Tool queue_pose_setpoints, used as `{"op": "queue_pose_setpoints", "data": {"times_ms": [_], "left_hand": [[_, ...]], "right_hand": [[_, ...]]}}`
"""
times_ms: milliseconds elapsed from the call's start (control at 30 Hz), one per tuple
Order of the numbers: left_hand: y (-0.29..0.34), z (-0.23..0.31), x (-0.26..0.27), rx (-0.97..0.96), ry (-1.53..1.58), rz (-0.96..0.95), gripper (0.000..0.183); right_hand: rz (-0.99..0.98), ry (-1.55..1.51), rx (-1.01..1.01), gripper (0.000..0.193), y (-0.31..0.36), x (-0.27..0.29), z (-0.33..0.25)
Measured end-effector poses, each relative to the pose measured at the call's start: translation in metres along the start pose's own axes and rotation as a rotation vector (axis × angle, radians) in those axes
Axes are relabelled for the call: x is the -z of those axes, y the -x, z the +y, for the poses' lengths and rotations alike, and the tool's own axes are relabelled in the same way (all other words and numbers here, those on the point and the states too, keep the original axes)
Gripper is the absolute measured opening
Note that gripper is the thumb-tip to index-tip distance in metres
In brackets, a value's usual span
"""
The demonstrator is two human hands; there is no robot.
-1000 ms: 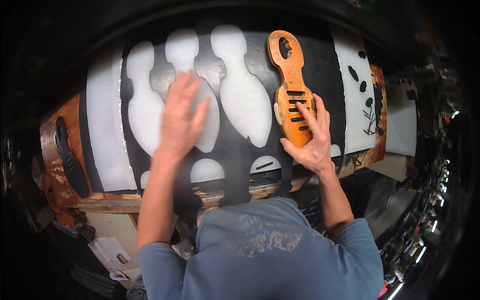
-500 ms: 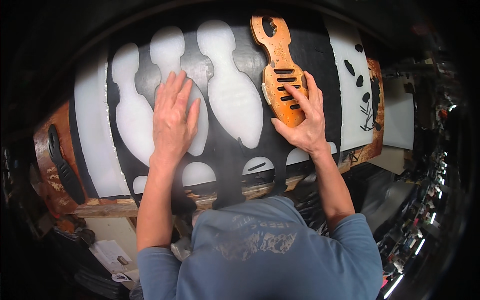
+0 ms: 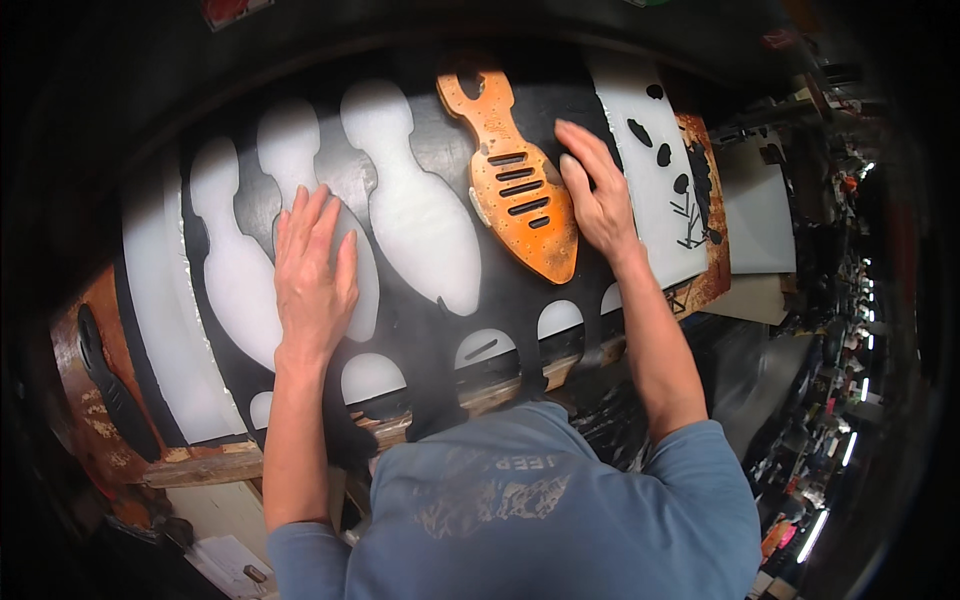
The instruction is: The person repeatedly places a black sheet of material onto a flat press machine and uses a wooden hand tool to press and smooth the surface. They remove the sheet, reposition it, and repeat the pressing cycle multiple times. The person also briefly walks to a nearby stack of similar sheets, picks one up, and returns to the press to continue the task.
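An orange cutting die (image 3: 550, 195), shaped like a shoe part with a looped top and several slots, lies on a black sheet (image 3: 500, 265). My right hand (image 3: 600, 195) is beside the die's right edge, fingers stretched out and thumb apart; whether it still touches the die I cannot tell. My left hand (image 3: 312, 270) rests flat with nothing in it, partly covering the middle one of three cutouts of similar outline. White shows through the left cutout (image 3: 235, 270) and the right cutout (image 3: 425, 220).
Several rounded openings (image 3: 372, 378) run along the sheet's near edge. On the right, a white board (image 3: 640, 210) carries small black scraps (image 3: 640, 132). A black slotted piece (image 3: 115, 375) lies at far left. A wooden edge (image 3: 220, 465) borders the near side.
My right hand has come off the top of the die to its right side. My left hand stays flat on the sheet. The whole view has shifted and tilted slightly.
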State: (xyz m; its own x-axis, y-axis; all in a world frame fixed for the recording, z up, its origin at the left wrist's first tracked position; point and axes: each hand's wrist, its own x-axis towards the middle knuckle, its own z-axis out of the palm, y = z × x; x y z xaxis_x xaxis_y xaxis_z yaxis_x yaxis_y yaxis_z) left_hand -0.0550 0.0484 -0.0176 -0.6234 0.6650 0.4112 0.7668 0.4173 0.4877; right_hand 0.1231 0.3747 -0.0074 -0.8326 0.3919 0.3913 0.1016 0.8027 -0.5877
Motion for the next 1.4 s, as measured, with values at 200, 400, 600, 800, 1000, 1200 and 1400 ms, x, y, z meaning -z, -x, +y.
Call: {"op": "queue_pose_setpoints", "data": {"times_ms": [200,400,600,800,1000,1200,1400], "left_hand": [[0.030,0.022,0.021,0.047,0.142,-0.004,0.036],[0.134,0.098,0.056,0.200,0.446,-0.048,0.027],[0.170,0.123,-0.006,-0.015,0.166,0.124,0.026],[0.174,0.124,-0.012,-0.041,0.068,0.173,0.022],[0.182,0.119,-0.019,-0.067,0.010,0.238,0.020],[0.189,0.113,-0.025,-0.089,-0.068,0.288,0.017],[0.188,0.114,-0.029,-0.048,-0.167,0.333,0.019]], "right_hand": [[-0.027,0.386,0.087,0.038,-0.017,0.005,0.093],[0.294,0.575,-0.283,0.030,0.069,0.079,0.093],[0.396,0.215,-0.166,0.017,0.122,0.044,0.047],[0.502,-0.001,-0.176,0.016,0.107,0.069,0.033],[0.670,-0.140,0.064,0.015,0.062,0.123,0.003],[0.514,-0.181,-0.020,0.018,0.127,0.131,0.006],[0.452,0.159,-0.113,0.014,0.215,0.076,0.028]]}}
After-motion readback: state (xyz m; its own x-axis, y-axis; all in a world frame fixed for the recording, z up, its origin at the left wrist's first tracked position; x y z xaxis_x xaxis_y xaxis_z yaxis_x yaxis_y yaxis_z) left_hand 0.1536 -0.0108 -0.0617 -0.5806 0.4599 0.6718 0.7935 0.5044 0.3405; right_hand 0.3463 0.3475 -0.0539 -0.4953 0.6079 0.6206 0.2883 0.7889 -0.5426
